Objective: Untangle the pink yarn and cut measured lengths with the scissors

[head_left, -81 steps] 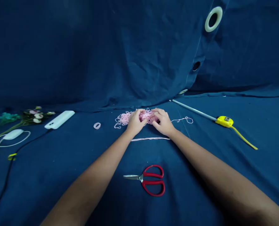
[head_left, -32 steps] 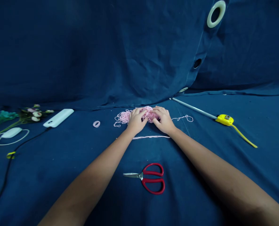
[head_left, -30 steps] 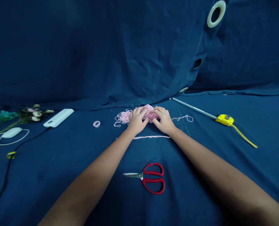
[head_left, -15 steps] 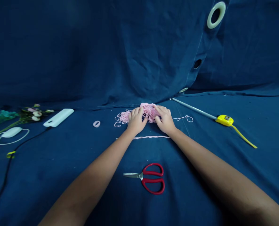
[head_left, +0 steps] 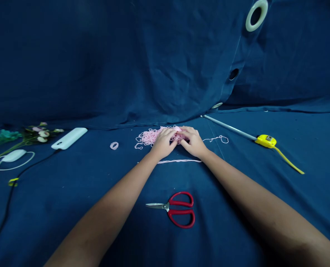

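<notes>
A tangled heap of pink yarn (head_left: 148, 136) lies on the blue cloth in front of me. My left hand (head_left: 165, 141) is curled over the middle of the heap. From the right, my right hand (head_left: 192, 141) closes round the yarn's other side, and the fingertips of both hands nearly meet on top. The yarn beneath the palms is hidden. A loose yarn end (head_left: 219, 139) trails out to the right, ending in a loop. Nearer to me, a straight bundle of pink strands (head_left: 178, 161) lies below the wrists.
Red-handled scissors (head_left: 181, 209) lie between my forearms. A small yarn ring (head_left: 114, 145) sits left of the heap. Further left are a white power strip (head_left: 70, 138), a black cable (head_left: 7, 204) and artificial flowers (head_left: 42, 135). On the right are a yellow tape measure (head_left: 265, 141) and a grey rod (head_left: 228, 128).
Both hands have pressed the raised clump of yarn lower and moved closer together over it. The heap now looks flatter. The scissors and surrounding things stay put.
</notes>
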Action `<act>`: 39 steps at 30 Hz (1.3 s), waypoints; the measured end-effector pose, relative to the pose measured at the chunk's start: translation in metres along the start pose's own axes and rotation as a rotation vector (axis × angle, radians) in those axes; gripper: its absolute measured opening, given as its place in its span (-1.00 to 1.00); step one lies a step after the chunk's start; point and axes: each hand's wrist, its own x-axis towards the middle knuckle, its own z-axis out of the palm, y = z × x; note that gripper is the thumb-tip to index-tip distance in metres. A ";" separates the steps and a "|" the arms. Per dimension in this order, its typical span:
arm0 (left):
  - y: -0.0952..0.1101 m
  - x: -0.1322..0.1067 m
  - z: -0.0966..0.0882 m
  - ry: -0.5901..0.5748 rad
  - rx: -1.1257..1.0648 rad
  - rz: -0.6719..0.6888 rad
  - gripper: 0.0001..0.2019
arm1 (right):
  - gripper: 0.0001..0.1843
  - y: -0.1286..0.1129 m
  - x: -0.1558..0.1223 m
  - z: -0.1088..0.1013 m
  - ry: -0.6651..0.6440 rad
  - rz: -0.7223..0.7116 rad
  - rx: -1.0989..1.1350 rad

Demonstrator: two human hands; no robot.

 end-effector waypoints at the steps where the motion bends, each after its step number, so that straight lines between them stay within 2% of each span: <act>1: 0.000 0.000 0.000 0.008 -0.003 -0.012 -0.62 | -0.54 0.001 0.000 0.001 -0.007 -0.001 0.007; 4: -0.001 -0.001 0.000 0.036 0.058 -0.078 -0.61 | -0.43 0.003 0.001 0.002 0.023 0.004 0.010; 9: 0.001 -0.003 0.001 0.046 0.203 -0.248 -0.49 | -0.27 -0.001 0.000 -0.002 0.120 0.009 -0.044; 13: 0.000 -0.003 0.003 0.003 0.249 -0.322 -0.70 | -0.19 -0.004 -0.001 -0.004 0.202 0.026 -0.070; 16: -0.001 -0.003 0.003 0.017 0.234 -0.316 -0.67 | -0.16 -0.003 -0.002 -0.004 0.219 0.033 -0.060; 19: 0.000 -0.003 0.002 0.070 0.174 -0.247 -0.56 | -0.33 -0.003 -0.001 -0.002 0.147 0.010 -0.035; 22: 0.005 -0.002 -0.002 0.084 0.100 -0.115 -0.66 | -0.47 -0.003 -0.001 -0.002 0.046 -0.011 -0.016; 24: 0.009 -0.002 -0.006 0.071 0.049 -0.061 -0.79 | -0.38 -0.002 0.000 -0.001 0.043 -0.006 -0.011; 26: 0.013 -0.001 -0.009 0.067 0.003 -0.040 -0.83 | -0.23 0.000 -0.001 -0.001 0.078 0.016 -0.015; 30: 0.016 -0.001 -0.011 0.007 -0.028 0.006 -0.63 | -0.12 0.002 -0.001 -0.001 0.087 0.022 0.000; 32: 0.013 0.000 -0.008 -0.035 0.006 0.001 -0.58 | -0.13 0.002 -0.002 -0.002 0.072 0.006 0.010; 34: 0.009 0.000 -0.004 -0.038 0.060 -0.046 -0.61 | -0.12 0.000 -0.002 -0.003 0.081 0.004 0.002; 39: 0.000 -0.001 0.001 0.061 0.125 -0.220 -0.64 | -0.08 -0.004 -0.002 -0.006 0.164 0.055 -0.076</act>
